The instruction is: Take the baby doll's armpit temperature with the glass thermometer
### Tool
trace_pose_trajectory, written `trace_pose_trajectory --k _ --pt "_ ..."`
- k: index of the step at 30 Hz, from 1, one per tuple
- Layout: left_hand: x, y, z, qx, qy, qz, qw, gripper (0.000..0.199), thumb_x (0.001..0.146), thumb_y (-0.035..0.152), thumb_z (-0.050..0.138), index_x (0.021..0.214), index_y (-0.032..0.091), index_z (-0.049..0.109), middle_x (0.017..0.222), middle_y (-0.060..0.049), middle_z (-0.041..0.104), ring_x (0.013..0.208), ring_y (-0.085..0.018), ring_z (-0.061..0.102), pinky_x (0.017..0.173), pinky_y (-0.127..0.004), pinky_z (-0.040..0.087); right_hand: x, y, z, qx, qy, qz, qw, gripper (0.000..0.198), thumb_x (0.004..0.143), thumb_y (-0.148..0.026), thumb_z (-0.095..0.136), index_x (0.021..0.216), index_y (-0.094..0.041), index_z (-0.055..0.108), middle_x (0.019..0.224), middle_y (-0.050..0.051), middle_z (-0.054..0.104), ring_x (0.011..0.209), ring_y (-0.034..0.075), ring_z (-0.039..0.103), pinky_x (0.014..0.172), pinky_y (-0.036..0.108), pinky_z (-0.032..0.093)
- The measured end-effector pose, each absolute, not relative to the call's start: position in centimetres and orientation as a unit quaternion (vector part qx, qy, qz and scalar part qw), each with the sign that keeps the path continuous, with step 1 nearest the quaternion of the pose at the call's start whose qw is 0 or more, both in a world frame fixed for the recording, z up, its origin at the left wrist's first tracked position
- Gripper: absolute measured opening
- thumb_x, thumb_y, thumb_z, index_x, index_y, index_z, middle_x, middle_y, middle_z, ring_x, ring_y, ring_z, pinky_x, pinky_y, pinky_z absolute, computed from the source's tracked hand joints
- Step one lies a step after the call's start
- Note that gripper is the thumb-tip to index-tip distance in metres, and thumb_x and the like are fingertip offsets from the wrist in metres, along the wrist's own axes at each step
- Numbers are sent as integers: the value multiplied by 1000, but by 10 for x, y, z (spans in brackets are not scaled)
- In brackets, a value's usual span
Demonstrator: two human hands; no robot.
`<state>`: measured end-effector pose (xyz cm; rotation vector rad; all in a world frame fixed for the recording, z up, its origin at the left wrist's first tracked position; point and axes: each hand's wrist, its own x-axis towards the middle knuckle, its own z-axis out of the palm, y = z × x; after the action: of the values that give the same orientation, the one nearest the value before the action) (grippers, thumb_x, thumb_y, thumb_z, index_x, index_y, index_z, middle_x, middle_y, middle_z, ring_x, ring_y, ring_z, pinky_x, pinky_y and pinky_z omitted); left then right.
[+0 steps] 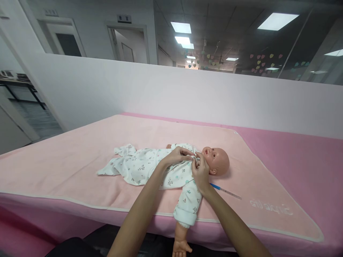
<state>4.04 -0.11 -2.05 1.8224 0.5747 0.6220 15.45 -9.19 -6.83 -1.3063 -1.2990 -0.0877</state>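
Note:
A baby doll (220, 162) lies on its back, head to the right, dressed in a white printed baby outfit (139, 166). My left hand (178, 156) rests over the chest, its fingers closed on the cloth near the collar. Close beside it, just below the doll's chin, my right hand (200, 167) pinches the same collar area; the exact bit of cloth is hidden by the fingers. The doll's near arm (181, 237) hangs over the table's front edge, its sleeve cuff folded back. A thermometer (226, 191) with a blue end lies right of my right wrist.
A pale pink blanket (80, 153) with white edging lies under the doll, over a darker pink cover (308, 167). Behind the table stands a low white wall (187, 96) with glass above it. A dark table (21, 84) shows at far left.

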Motion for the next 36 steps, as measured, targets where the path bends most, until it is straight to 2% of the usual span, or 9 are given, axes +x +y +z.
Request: trace_pose_trajectory --k 8,16,20,25,28,32,36 --pt "43 -1 -21 779 226 282 512 32 68 39 66 88 13 70 86 -8 68 85 -20 60 76 -28 45 154 -92 -70 -567 -542 -5 620 29 86 -29 40 109 -14 51 88 9 62 71 16 59 63 27 49" --pt "46 -2 -21 773 250 312 492 27 68 32 65 85 12 69 70 -4 64 64 -12 53 60 -22 39 153 -90 -74 -549 -554 15 625 27 88 -29 37 107 -15 51 94 10 62 72 15 60 63 27 49" --pt "44 -2 -18 793 225 279 494 26 68 30 65 88 14 69 79 -5 65 66 -12 52 61 -22 37 153 -90 -73 -553 -544 17 630 25 88 -29 39 106 -16 50 96 10 62 74 16 61 64 28 50" --pt "41 -3 -16 805 206 253 495 32 65 30 69 93 15 67 84 -5 64 75 -13 53 67 -22 39 154 -91 -68 -552 -537 0 638 17 87 -25 40 90 -16 54 87 7 63 73 15 60 67 28 49" --pt "41 -2 -17 782 209 263 525 34 63 28 71 93 15 66 85 -5 64 81 -15 56 72 -23 41 154 -92 -64 -542 -554 -33 631 20 87 -20 38 82 -16 57 84 6 63 75 15 58 69 27 49" --pt "43 -2 -20 752 213 285 554 34 66 30 69 96 14 64 81 -5 65 82 -16 59 77 -26 44 153 -92 -64 -528 -567 -80 627 24 86 -16 38 90 -16 61 92 7 63 87 16 59 76 29 49" --pt "39 -15 -24 764 219 337 505 33 74 33 63 102 15 61 94 -7 65 88 -18 59 80 -29 46 154 -91 -71 -515 -601 -114 601 27 86 -15 38 103 -17 60 107 9 59 98 17 57 77 29 50"
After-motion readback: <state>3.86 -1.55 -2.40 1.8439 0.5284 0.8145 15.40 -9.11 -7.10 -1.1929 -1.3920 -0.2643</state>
